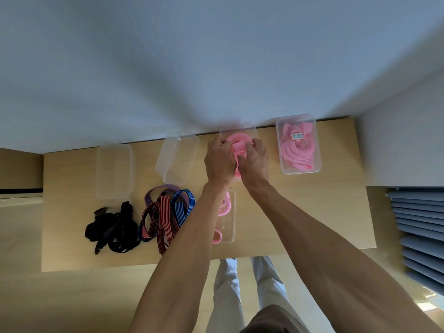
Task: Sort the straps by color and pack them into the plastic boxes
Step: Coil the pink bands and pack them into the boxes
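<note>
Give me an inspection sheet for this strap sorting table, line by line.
Surface: wooden table against a wall.
Job's things: far right box full of pink straps; both hands press pink straps into the middle box; two empty boxes at left; black straps and striped straps lie loose.
Clutter: nothing seen.
Grippers: left hand and right hand on the pink straps.
Cables: nothing seen.
Surroundings: blinds at right.

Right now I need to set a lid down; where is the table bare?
Bare table lies nearer you than the filled pink box, right of the right hand. Crowded: the black straps, striped straps and empty boxes on the left; both hands fill the middle box.
</note>
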